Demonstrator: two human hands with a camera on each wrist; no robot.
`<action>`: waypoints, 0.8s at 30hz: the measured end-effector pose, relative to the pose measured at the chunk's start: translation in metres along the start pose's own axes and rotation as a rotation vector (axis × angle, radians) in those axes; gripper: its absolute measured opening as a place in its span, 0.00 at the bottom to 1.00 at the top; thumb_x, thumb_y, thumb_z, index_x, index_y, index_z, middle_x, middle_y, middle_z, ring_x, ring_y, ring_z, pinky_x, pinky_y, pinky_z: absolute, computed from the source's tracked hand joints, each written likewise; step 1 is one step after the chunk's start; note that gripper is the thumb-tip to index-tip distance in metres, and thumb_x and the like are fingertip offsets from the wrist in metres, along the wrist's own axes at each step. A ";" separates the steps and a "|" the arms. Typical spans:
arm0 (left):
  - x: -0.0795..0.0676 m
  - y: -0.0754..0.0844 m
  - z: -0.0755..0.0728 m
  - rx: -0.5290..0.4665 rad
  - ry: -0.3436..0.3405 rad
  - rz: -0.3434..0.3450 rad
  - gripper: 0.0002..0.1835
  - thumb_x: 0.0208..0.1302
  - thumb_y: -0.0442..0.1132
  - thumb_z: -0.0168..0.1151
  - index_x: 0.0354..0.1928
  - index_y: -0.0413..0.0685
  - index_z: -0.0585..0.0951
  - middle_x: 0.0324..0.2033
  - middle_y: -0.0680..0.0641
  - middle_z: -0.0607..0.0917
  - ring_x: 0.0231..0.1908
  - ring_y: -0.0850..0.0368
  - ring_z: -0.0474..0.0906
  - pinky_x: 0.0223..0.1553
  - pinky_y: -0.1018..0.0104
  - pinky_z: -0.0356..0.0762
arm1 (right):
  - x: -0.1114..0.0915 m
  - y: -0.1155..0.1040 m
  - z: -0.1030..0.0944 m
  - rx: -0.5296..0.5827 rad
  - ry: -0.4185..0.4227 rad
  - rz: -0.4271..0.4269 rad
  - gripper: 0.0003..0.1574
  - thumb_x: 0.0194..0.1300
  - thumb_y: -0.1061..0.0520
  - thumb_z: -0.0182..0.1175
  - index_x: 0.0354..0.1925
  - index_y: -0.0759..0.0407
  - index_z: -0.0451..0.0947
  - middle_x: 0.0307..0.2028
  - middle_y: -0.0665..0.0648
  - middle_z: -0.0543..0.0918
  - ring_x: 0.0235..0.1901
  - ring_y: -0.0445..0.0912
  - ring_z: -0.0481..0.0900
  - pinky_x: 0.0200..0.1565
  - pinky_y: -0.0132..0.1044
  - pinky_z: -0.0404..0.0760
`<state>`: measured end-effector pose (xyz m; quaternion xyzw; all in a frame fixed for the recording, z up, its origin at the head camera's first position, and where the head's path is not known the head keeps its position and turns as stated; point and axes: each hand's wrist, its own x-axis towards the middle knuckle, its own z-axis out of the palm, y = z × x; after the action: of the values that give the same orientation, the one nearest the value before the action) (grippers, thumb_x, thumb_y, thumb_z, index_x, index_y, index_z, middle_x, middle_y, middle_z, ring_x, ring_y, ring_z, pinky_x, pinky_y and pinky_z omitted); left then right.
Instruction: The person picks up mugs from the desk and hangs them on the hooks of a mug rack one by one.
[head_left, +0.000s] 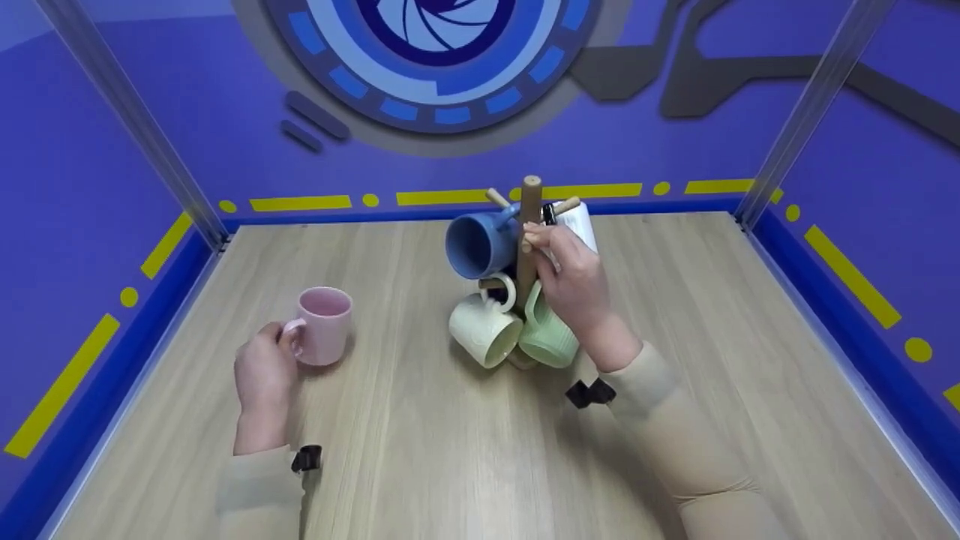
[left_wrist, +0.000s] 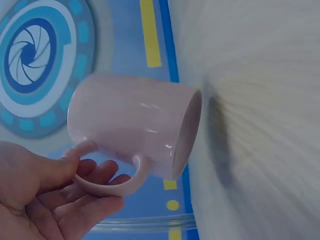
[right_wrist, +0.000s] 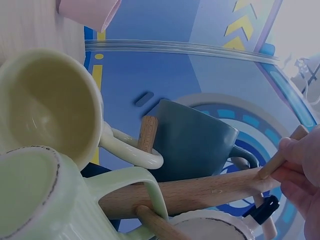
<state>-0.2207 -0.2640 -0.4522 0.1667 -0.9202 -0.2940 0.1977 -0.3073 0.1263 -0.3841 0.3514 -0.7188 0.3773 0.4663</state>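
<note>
My left hand [head_left: 266,367] grips the pink mug [head_left: 324,330] by its handle, at the left of the table. In the left wrist view a gap shows between the mug and its shadow. Thumb and fingers of my right hand [head_left: 576,281] pinch a peg [right_wrist: 282,154] near the top of the wooden mug tree [head_left: 531,196]. From the tree hang a blue mug [head_left: 480,244], a cream mug [head_left: 476,322], a light green mug [head_left: 551,341] and a white mug [head_left: 576,221]. The right hand partly hides the white one.
The wood-grain table [head_left: 405,442] is bounded by blue-purple printed walls [head_left: 225,150] at the back and sides. Beside the white mug's handle is a small black piece [right_wrist: 262,210]. Bare table surface lies between the pink mug and the tree.
</note>
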 end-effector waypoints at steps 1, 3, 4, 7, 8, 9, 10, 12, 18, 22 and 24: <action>-0.002 0.004 -0.001 -0.003 0.015 0.035 0.14 0.77 0.38 0.57 0.50 0.31 0.83 0.44 0.27 0.87 0.47 0.26 0.84 0.48 0.35 0.79 | 0.000 0.000 0.000 -0.002 -0.001 0.000 0.08 0.63 0.74 0.66 0.39 0.66 0.80 0.41 0.63 0.88 0.47 0.57 0.89 0.59 0.32 0.82; -0.005 0.013 -0.003 -0.008 0.053 0.104 0.13 0.75 0.37 0.60 0.49 0.31 0.84 0.43 0.28 0.88 0.46 0.28 0.85 0.47 0.36 0.81 | 0.000 0.000 0.000 -0.005 -0.005 0.001 0.09 0.63 0.75 0.65 0.39 0.66 0.80 0.41 0.63 0.88 0.48 0.56 0.88 0.59 0.33 0.82; -0.007 0.018 -0.004 -0.015 0.074 0.139 0.13 0.74 0.37 0.61 0.47 0.31 0.85 0.42 0.29 0.88 0.44 0.29 0.86 0.46 0.37 0.81 | 0.000 0.000 -0.001 -0.006 -0.007 0.000 0.09 0.63 0.75 0.65 0.39 0.66 0.80 0.42 0.63 0.88 0.48 0.56 0.88 0.59 0.33 0.83; -0.012 0.035 -0.010 -0.031 0.127 0.235 0.12 0.71 0.37 0.64 0.44 0.31 0.86 0.38 0.30 0.89 0.40 0.32 0.87 0.42 0.39 0.83 | -0.001 0.000 -0.001 -0.010 -0.009 -0.002 0.09 0.63 0.75 0.65 0.40 0.66 0.80 0.42 0.63 0.88 0.48 0.56 0.88 0.58 0.34 0.83; -0.013 0.040 -0.012 -0.041 0.140 0.260 0.12 0.71 0.37 0.65 0.44 0.31 0.86 0.38 0.31 0.89 0.39 0.33 0.87 0.41 0.39 0.83 | 0.000 -0.001 -0.001 -0.010 -0.008 -0.003 0.08 0.63 0.74 0.65 0.40 0.66 0.80 0.42 0.63 0.88 0.48 0.56 0.88 0.58 0.34 0.83; -0.015 0.046 -0.014 -0.051 0.149 0.284 0.12 0.70 0.37 0.66 0.44 0.31 0.86 0.37 0.31 0.89 0.38 0.33 0.87 0.40 0.40 0.84 | 0.000 -0.001 -0.001 -0.012 -0.006 -0.005 0.08 0.63 0.74 0.65 0.40 0.66 0.80 0.42 0.63 0.88 0.48 0.56 0.88 0.58 0.34 0.83; -0.017 0.052 -0.016 -0.064 0.157 0.305 0.12 0.70 0.36 0.66 0.44 0.31 0.86 0.37 0.31 0.89 0.38 0.34 0.88 0.40 0.40 0.85 | -0.001 -0.001 0.000 -0.012 -0.005 -0.005 0.08 0.64 0.74 0.65 0.40 0.66 0.80 0.42 0.63 0.88 0.48 0.56 0.88 0.58 0.33 0.82; -0.021 0.064 -0.021 -0.088 0.161 0.338 0.11 0.69 0.35 0.67 0.44 0.31 0.87 0.38 0.32 0.90 0.39 0.35 0.88 0.41 0.41 0.86 | -0.001 -0.001 0.000 -0.012 -0.003 -0.006 0.08 0.64 0.73 0.65 0.40 0.66 0.80 0.42 0.63 0.88 0.48 0.56 0.88 0.58 0.33 0.82; -0.027 0.095 -0.030 -0.124 0.116 0.394 0.12 0.66 0.34 0.69 0.47 0.33 0.88 0.40 0.33 0.90 0.41 0.37 0.89 0.42 0.44 0.88 | -0.004 -0.001 0.001 -0.037 -0.039 -0.004 0.07 0.67 0.72 0.63 0.42 0.67 0.77 0.45 0.64 0.86 0.50 0.56 0.87 0.58 0.38 0.84; -0.030 0.110 -0.034 -0.111 0.055 0.434 0.14 0.64 0.35 0.70 0.48 0.34 0.88 0.41 0.34 0.90 0.42 0.38 0.89 0.43 0.45 0.89 | -0.007 -0.006 -0.002 -0.046 -0.085 0.003 0.12 0.66 0.71 0.62 0.48 0.68 0.75 0.52 0.66 0.82 0.56 0.58 0.82 0.61 0.43 0.81; -0.032 0.117 -0.036 -0.098 0.025 0.450 0.14 0.64 0.36 0.70 0.48 0.34 0.88 0.41 0.35 0.91 0.42 0.39 0.89 0.44 0.46 0.89 | -0.008 -0.014 -0.003 -0.036 -0.081 -0.003 0.16 0.65 0.69 0.64 0.51 0.68 0.74 0.56 0.68 0.80 0.59 0.59 0.78 0.65 0.44 0.78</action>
<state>-0.1989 -0.1775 -0.3624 -0.0490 -0.9163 -0.2847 0.2775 -0.2918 0.1236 -0.3874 0.3592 -0.7432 0.3492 0.4435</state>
